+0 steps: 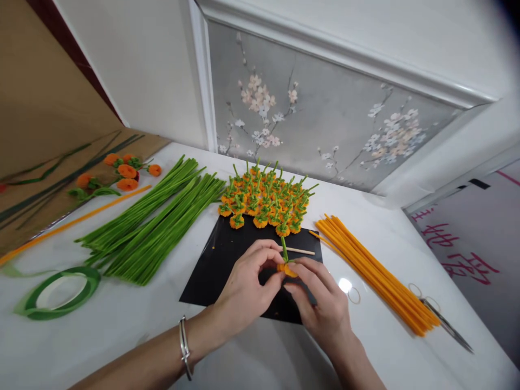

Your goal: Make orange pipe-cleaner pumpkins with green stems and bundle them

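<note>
Silver bracelet (pixel 184 345) foremost; left hand (pixel 249 279) and right hand (pixel 325 302), fingers (pixel 311 275) pinching orange flower (pixel 287 270) over black mat (pixel 209 279).

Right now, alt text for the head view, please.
Left hand and right hand hold an orange pipe-cleaner flower over a black mat; similar flowers cluster beyond, with green pipe cleaners at left and orange pipe cleaners at right.

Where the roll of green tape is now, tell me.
In the head view, the roll of green tape lies flat on the white tabletop toward the left edge, beside the near ends of the green pipe cleaners.
</note>
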Tool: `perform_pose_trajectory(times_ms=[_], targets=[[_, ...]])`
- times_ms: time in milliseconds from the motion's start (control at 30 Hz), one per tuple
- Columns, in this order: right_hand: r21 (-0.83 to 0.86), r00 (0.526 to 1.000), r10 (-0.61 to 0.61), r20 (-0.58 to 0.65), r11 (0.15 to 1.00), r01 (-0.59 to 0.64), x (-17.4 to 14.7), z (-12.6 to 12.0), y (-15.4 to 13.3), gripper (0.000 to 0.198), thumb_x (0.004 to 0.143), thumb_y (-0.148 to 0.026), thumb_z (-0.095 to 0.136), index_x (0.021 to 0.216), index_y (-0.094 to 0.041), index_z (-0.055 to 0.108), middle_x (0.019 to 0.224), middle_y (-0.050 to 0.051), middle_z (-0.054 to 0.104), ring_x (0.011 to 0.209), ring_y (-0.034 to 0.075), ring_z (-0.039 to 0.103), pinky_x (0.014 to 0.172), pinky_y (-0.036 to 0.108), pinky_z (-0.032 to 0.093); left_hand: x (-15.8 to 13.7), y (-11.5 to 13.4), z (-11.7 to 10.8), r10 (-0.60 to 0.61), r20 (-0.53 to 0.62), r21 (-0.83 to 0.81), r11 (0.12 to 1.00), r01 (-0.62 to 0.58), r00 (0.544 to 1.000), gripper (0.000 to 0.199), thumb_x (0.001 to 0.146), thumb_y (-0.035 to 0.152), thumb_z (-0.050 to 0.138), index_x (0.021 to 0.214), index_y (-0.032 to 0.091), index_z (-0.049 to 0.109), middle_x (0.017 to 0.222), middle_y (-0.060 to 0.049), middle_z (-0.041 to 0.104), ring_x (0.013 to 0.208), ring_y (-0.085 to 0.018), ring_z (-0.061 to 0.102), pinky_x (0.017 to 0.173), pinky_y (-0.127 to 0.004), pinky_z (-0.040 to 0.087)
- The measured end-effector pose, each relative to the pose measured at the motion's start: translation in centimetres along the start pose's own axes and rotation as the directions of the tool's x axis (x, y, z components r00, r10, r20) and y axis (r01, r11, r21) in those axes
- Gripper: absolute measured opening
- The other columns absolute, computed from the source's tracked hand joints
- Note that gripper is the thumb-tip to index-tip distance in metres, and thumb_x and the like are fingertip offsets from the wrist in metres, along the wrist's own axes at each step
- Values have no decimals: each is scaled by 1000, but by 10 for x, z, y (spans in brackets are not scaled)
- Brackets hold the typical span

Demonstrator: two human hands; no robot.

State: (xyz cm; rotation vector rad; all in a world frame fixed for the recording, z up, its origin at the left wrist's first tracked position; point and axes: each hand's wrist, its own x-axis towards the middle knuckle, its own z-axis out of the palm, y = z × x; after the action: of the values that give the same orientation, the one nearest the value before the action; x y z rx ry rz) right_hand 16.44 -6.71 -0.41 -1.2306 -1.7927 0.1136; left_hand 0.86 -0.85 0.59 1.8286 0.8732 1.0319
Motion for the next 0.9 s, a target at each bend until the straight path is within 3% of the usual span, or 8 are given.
perform_pose_trajectory(times_ms=[200,300,467,700,900], targets=[[165,962,272,-6,949,-268,2,2,-3,11,89,-15,54,94,-20,63,93,6,61,81,15,62,66,25,54,-1,1,-2,90,3,148,985,-90,996,14,79,6,56,85,19,59,112,-6,55,100,-16,60,86,-27,50],[198,936,352,14,916,-348,1,5,-4,6,88,-20,55,88,-20,61,88,5,60,74,15,60,58,24,51,-1,1,-2,136,9,186,973,-135,991,15,80,5,55,85,18,60,110,-7,57,103,-18,59,87,-28,50],[205,926,377,27,904,-374,-1,6,-4,6,88,-21,55,89,-19,60,92,6,57,71,14,57,55,23,49,1,1,-2,155,54,171,972,-162,986,14,81,6,54,85,18,61,106,-6,59,101,-17,60,92,-30,48],[265,914,403,46,877,-400,-2,6,-4,4,88,-20,55,89,-19,59,93,5,55,70,12,56,54,22,48,2,0,-5,256,89,118,957,-265,963,17,82,5,53,90,17,62,102,-8,61,96,-17,61,87,-29,51],[234,925,375,61,896,-378,1,3,-3,1,86,-19,57,85,-19,57,90,4,55,68,12,54,55,23,47,4,-1,-6,259,126,99,957,-271,958,16,83,6,53,87,17,64,100,-7,63,93,-16,63,86,-27,51]])
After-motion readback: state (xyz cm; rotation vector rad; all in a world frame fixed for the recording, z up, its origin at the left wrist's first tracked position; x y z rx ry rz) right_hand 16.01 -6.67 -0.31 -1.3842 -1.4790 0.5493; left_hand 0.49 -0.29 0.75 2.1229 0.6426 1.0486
